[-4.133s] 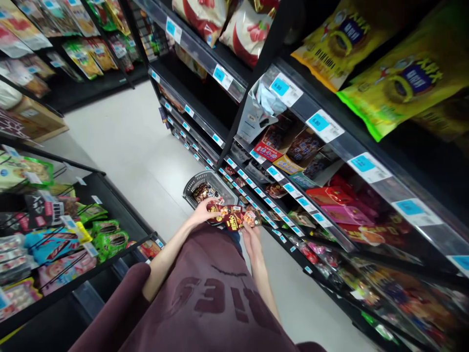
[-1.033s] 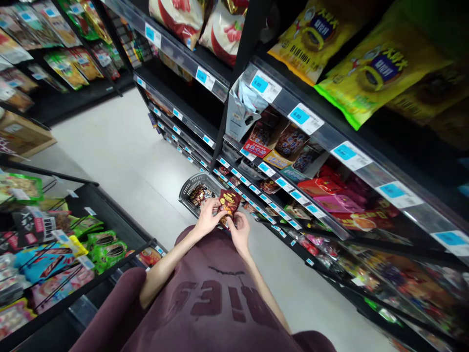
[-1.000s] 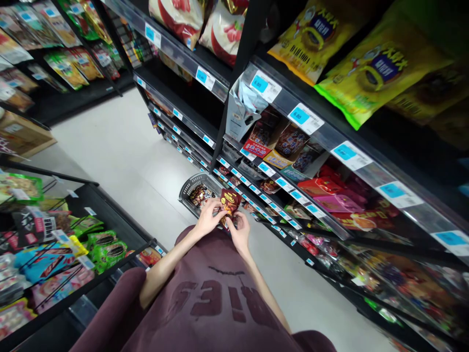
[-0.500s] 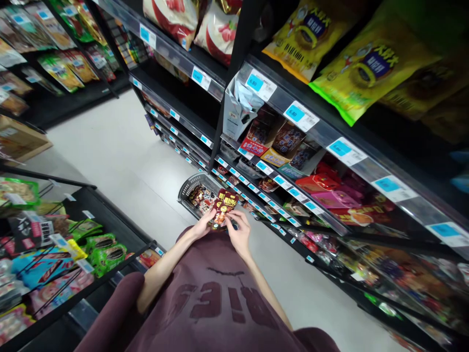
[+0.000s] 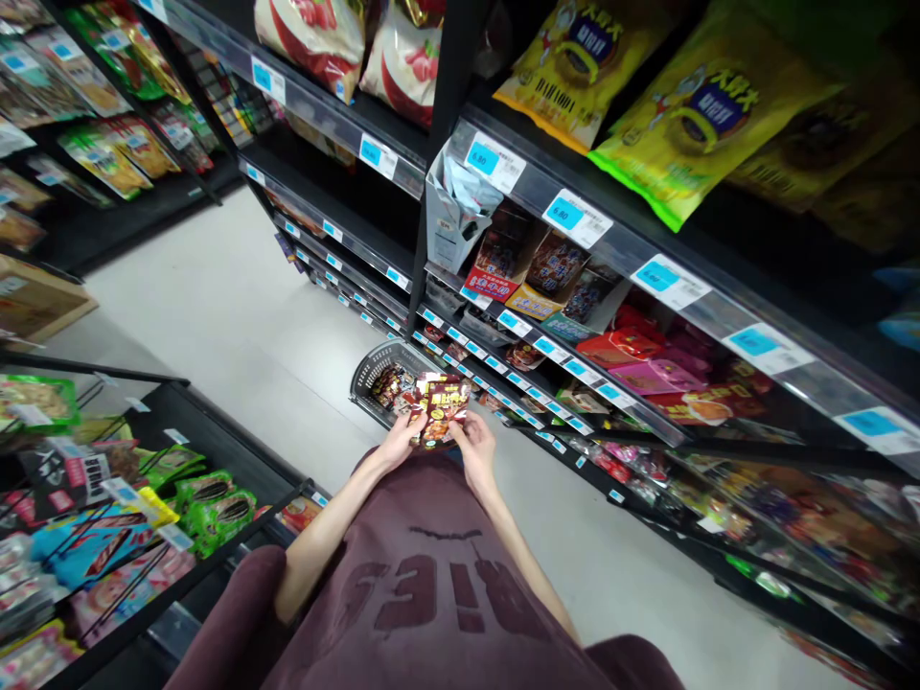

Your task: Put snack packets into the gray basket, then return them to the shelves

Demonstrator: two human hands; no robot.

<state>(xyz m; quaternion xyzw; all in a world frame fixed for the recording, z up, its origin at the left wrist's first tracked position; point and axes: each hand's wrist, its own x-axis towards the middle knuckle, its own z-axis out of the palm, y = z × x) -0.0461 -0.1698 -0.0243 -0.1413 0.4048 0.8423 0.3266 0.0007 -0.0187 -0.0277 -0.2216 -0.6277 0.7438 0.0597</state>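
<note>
I hold a small stack of dark red snack packets (image 5: 440, 410) in front of my chest, face up. My left hand (image 5: 400, 444) grips their left edge with the fingers closed. My right hand (image 5: 475, 448) pinches the right edge, thumb on top. Just beyond the packets a grey plastic shopping basket (image 5: 373, 361) sits on the floor with more packets of the same kind inside. My maroon shirt fills the bottom of the view.
A tall black shelf unit (image 5: 575, 316) with blue price tags and snack bags runs along my right. A lower rack of packets (image 5: 107, 498) stands at my left. Pale floor (image 5: 237, 316) stretches ahead between them. A cardboard box (image 5: 35, 302) lies at far left.
The packets, fanned out wide between my hands four seconds ago, are gathered into one stack. Over the last second it tipped from upright to lying flatter.
</note>
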